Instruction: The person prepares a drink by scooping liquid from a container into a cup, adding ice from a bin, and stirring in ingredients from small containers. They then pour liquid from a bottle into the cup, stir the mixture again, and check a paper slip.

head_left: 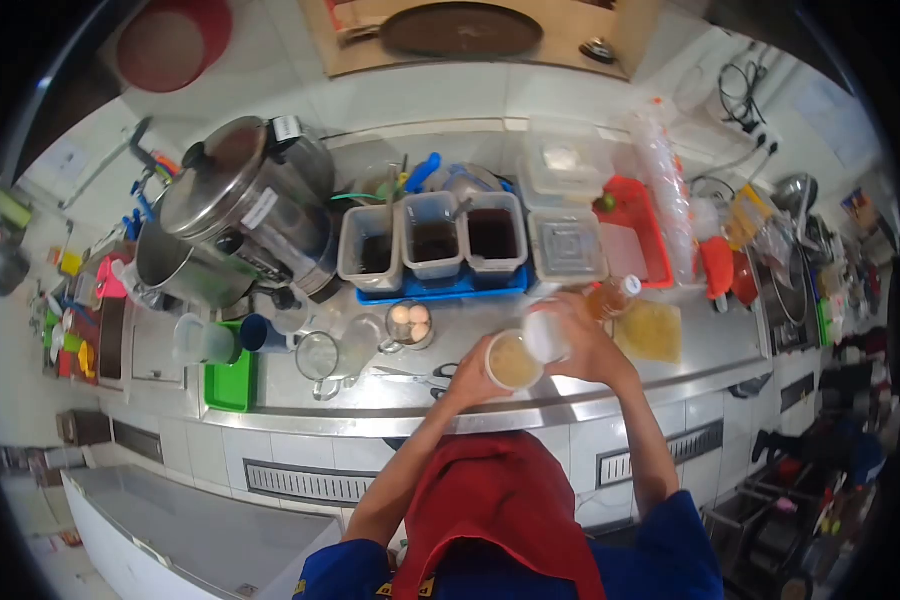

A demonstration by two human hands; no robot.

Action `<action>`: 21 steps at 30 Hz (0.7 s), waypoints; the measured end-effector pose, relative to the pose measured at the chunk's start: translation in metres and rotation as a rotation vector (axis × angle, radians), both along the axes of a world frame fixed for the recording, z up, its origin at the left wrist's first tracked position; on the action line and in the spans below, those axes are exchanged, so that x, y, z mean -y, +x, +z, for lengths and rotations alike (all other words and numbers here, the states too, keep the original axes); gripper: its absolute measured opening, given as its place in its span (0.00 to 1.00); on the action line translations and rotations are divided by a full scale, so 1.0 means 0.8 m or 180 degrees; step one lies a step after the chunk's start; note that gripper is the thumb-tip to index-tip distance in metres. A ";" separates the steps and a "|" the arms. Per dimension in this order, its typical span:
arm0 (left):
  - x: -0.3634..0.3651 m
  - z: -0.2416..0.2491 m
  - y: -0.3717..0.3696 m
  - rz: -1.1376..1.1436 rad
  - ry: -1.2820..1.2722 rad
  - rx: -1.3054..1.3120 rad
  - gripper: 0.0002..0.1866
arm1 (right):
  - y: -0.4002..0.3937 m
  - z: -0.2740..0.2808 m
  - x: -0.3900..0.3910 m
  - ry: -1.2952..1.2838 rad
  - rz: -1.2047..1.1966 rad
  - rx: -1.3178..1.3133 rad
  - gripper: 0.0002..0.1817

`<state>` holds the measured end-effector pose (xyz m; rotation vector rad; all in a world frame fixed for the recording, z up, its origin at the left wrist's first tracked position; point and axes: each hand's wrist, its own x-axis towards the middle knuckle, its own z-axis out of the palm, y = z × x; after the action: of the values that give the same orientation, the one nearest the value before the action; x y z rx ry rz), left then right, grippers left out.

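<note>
My left hand is wrapped round a white tub with pale yellowish contents, just above the counter's front edge. In my right hand is a smaller white container, tilted against the tub's rim; what is inside it is hidden. Behind my right hand stands a bottle of amber liquid with a white cap. A flat bag of something yellow lies to the right. Scissors rest on the steel to the left of my left hand, near a glass mug of eggs.
Three tubs of dark liquid sit on a blue tray at the back. Lidded plastic boxes and a red basket stand right of them. A large steel urn, a glass mug and a green tray are left.
</note>
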<state>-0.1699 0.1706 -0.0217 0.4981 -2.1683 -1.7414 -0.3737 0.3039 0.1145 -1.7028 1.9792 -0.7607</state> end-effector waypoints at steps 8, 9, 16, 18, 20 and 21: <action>-0.024 0.061 0.103 0.0851 0.0323 0.0058 0.45 | 0.039 -0.081 0.029 0.0328 -0.0897 -0.1164 0.39; -0.026 0.069 0.119 0.0893 0.0314 0.0054 0.45 | 0.049 -0.055 0.065 -0.0023 -0.0896 -0.0989 0.32; -0.017 0.134 0.213 0.1410 0.0145 0.0251 0.47 | 0.111 0.021 0.386 -0.1961 -0.0150 -0.0661 0.12; -0.023 0.110 0.240 0.1640 0.0200 0.0130 0.47 | 0.113 -0.001 0.466 -0.1566 -0.0447 -0.0966 0.11; -0.024 0.103 0.260 0.1845 0.0269 0.0006 0.47 | 0.084 -0.048 0.532 -0.1271 -0.0157 -0.0989 0.11; -0.024 0.110 0.268 0.1916 0.0193 0.0082 0.48 | 0.076 -0.060 0.546 -0.0956 0.0117 -0.0999 0.12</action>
<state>0.0443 0.1898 0.0666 1.0621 -1.7267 -1.4608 -0.3133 -0.1329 0.0666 -2.1405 2.1120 -0.8565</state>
